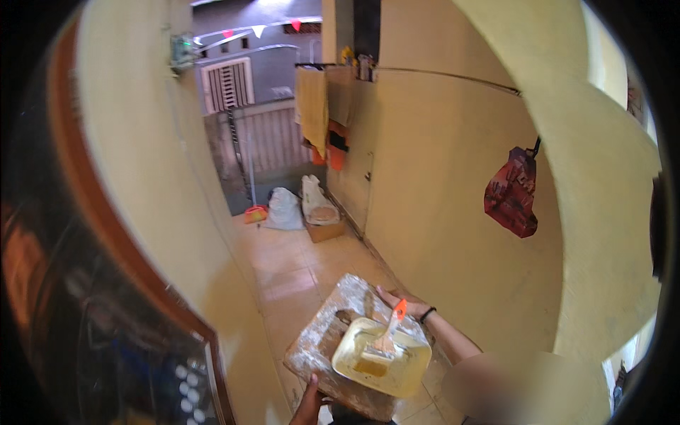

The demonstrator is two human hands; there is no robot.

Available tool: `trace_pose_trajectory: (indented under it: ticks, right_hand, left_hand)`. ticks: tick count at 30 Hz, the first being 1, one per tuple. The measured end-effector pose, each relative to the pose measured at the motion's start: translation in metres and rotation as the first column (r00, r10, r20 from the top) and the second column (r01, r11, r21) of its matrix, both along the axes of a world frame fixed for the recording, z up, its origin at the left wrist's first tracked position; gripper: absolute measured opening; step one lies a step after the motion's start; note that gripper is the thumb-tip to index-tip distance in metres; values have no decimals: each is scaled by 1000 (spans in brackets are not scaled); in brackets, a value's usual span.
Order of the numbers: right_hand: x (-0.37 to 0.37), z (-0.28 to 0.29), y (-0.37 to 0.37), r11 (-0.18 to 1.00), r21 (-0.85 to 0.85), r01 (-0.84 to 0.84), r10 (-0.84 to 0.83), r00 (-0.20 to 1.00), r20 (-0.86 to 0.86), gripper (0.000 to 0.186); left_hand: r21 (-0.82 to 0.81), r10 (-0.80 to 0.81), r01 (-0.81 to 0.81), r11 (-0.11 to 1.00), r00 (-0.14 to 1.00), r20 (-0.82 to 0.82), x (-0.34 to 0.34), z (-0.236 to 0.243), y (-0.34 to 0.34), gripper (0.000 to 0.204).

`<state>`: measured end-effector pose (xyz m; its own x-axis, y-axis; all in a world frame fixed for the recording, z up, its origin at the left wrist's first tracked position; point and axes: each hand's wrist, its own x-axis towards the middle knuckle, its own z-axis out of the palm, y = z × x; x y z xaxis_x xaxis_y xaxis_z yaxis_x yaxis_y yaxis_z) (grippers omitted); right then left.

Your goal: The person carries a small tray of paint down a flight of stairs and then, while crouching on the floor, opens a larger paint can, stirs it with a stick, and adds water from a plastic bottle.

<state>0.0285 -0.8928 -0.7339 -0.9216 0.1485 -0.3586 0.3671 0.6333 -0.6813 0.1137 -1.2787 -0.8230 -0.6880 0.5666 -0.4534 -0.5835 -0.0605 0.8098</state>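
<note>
A worn brown board (315, 347), smeared with white, is held up in front of me. My left hand (309, 405) grips its near left edge, thumb on top and fingers partly out of sight beneath. On the far right edge, my right hand (409, 303) is closed round the board; a dark band circles that wrist. A pale yellow plastic tub (414, 379) rests on the board, with a little yellowish-brown liquid or residue at its bottom. Inside it leans a paintbrush (392, 329), its orange handle end sticking up past the rim and its bristles down in the tub.
Cream walls flank a narrow tiled passage (287, 280). Farther along stand a white sack (284, 209), a cardboard box (326, 231) and an orange dustpan (256, 214). Cloths (312, 106) hang at the far right. A red bag (511, 193) hangs on the right wall. A brown-framed window (127, 241) is at left.
</note>
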Motion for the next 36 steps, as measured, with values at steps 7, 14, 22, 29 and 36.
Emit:
trace_pose_trajectory:
  ticks: [7,14,22,29,36]
  right_hand:
    - [6,-8,-1,988,-139,63,-63,998,4,107]
    - [4,-49,18,970,-128,207,-205,978,22,111]
    - [0,-132,-57,916,-57,397,-398,917,-15,112]
    - [-181,-240,-13,952,-138,273,-252,956,154,108]
    - [-240,-321,-19,936,-182,300,-257,940,226,107]
  left_hand:
    - [-73,130,-126,989,990,52,-19,-2,5,96]
    - [-68,123,-125,990,992,-36,-64,-36,7,90]
    - [-261,92,-85,962,996,14,-143,-61,-34,99]
    - [-394,146,-135,909,989,-1,-324,-162,5,113]
    - [-275,252,-244,930,968,-8,-357,-206,9,113]
